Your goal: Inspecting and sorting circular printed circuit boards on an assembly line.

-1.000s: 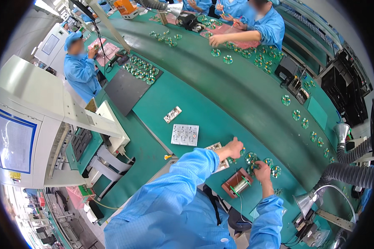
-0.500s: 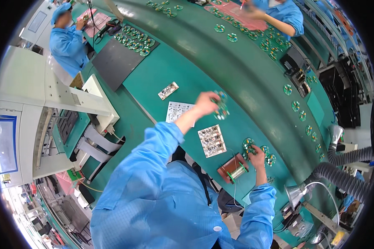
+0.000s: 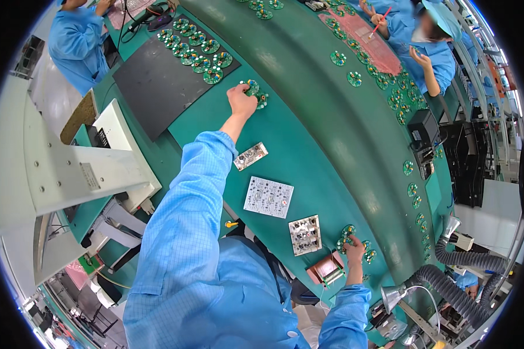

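Observation:
My left hand (image 3: pixel 242 102) reaches far forward, its fingers closed on a round green circuit board (image 3: pixel 250 86). A second round board (image 3: pixel 262 100) sits against the first, on its right; whether the hand grips it too is hard to see. Nearer me on the right, the fingers of my right hand (image 3: pixel 354 252) are bent around the edge of another round circuit board (image 3: pixel 343 242). More such boards lie close around that hand, one (image 3: pixel 370 256) just to its right. Beside it stands a solder wire spool (image 3: pixel 333 276) on a reddish-brown holder.
Between my hands lie a small metal fixture (image 3: pixel 251 156), a white panel (image 3: pixel 268 197) and a square fixture (image 3: pixel 305 235). A black mat (image 3: pixel 157 87) carries rows of round boards. Grey fume hoses (image 3: pixel 454 291) stand at right. Two co-workers in blue sit across and far left.
My left hand has moved forward with the boards, toward the black mat's right edge. My right hand stays by its group of boards. The whole view has shifted.

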A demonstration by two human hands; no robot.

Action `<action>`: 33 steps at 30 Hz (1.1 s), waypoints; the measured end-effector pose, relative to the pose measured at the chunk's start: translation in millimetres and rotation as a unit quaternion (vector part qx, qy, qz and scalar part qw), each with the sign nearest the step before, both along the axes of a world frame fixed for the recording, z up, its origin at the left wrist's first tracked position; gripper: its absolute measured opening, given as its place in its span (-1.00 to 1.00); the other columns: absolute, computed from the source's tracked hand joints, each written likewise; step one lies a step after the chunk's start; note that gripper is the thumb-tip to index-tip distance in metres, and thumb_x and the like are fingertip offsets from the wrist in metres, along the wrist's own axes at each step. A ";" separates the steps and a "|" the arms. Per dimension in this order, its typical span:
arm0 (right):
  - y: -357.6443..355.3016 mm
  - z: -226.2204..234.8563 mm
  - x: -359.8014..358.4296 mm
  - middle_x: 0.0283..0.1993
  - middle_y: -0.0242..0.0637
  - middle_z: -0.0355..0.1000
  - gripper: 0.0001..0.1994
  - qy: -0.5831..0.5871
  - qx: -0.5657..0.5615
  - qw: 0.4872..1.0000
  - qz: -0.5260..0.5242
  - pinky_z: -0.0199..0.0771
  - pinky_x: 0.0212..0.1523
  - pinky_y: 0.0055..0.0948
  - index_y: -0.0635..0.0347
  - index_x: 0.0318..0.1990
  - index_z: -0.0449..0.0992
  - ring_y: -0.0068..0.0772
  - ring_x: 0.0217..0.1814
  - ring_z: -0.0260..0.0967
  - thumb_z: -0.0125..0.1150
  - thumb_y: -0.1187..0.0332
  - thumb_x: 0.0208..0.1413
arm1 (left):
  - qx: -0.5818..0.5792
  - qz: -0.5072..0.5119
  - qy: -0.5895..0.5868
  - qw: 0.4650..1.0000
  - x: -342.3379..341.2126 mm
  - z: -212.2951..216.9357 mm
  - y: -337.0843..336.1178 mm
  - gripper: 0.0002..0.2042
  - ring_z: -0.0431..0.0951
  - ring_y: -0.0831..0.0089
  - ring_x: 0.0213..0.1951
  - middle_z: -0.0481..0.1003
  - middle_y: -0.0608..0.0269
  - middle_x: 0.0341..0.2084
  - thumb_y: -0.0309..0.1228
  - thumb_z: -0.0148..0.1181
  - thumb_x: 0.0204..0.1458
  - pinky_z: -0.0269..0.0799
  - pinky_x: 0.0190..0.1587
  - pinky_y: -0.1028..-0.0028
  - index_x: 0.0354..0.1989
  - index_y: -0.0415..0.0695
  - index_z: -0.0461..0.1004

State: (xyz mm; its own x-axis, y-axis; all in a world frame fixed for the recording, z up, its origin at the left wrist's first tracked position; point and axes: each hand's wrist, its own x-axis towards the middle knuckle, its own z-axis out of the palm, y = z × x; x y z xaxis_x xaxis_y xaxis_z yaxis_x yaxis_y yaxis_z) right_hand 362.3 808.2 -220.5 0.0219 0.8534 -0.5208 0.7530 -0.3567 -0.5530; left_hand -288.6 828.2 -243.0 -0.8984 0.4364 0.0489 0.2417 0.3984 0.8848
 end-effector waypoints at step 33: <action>66.6 74.7 -210.5 -0.38 -0.35 0.48 -0.64 0.056 -0.026 0.992 0.113 0.37 -0.34 -0.59 0.34 -0.14 0.56 -0.60 -0.38 0.35 0.19 0.56 -0.22 | -0.079 -0.346 0.452 0.818 -12.6 33.3 -1.5 -0.82 0.41 0.17 -0.07 0.36 0.14 -0.15 -0.54 0.16 -0.28 0.37 -0.07 0.24 -0.40 -0.17 0.51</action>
State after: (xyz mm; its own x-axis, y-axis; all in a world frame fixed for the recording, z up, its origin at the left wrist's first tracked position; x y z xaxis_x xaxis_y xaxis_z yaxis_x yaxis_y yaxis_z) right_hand 151.8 874.9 -145.8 -0.2274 0.8023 -0.5519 0.7517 -0.2157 -0.6232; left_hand -301.2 826.7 -209.7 -0.0608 0.8908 0.4504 0.9853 -0.0186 0.1697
